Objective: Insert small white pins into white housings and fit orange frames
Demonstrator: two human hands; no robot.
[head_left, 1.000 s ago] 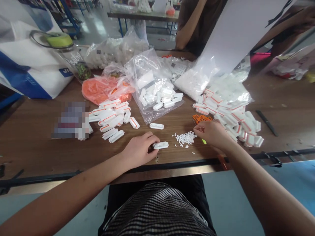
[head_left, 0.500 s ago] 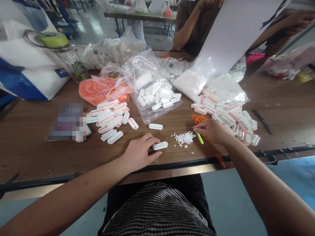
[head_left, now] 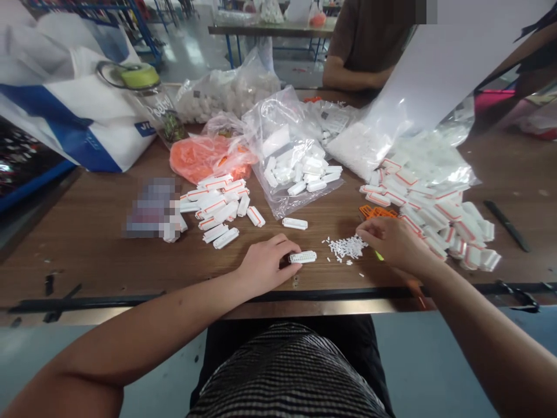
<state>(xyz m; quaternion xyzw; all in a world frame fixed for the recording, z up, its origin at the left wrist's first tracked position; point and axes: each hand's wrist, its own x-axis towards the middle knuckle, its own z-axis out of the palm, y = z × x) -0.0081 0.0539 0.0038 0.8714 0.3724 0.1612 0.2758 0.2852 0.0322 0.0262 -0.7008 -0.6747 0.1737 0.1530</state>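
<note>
My left hand (head_left: 265, 264) rests on the brown table (head_left: 87, 255) and pinches a small white plastic housing (head_left: 303, 256) flat against the wood. My right hand (head_left: 391, 241) has its fingers curled and its fingertips at the edge of a little heap of tiny white pins (head_left: 346, 248). A thin green tool (head_left: 379, 255) pokes out under that hand; whether the fingers grip it is hidden. Another loose white housing (head_left: 295, 223) lies just beyond the left hand.
White-and-orange housings lie piled at left (head_left: 217, 203) and right (head_left: 435, 209). Orange clips (head_left: 374, 212) sit by the right pile. Clear bags of white parts (head_left: 296, 168), an orange bag (head_left: 200, 158), a jar (head_left: 152, 101) and a tote (head_left: 69, 110) stand behind. A person sits opposite (head_left: 369, 46).
My right hand slid slightly left, back to the pin heap. My left hand keeps its hold on the housing. The view shifted, so everything sits further right in the picture.
</note>
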